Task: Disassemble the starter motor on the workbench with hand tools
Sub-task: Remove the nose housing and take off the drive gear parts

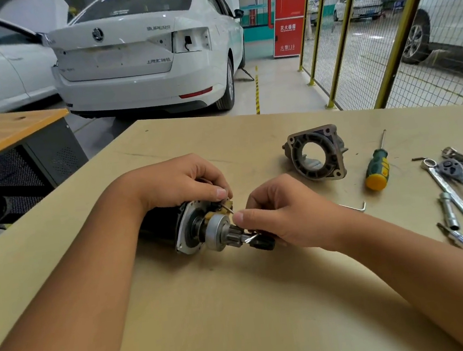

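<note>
Right hand (280, 216) grips a black-handled tool (263, 242), its thin tip near the pinion (235, 232) of the motor (190, 228). Left hand (179, 180) pinches the small part (226, 204) at the fork, on top of the motor, which lies on the bench (238, 303). I think the fork must be freed now: keep the body steady, lever gently, do not bend the plastic. Farther away rest the housing (316, 155), a screwdriver (378, 167) and wrenches (461, 197).
</note>
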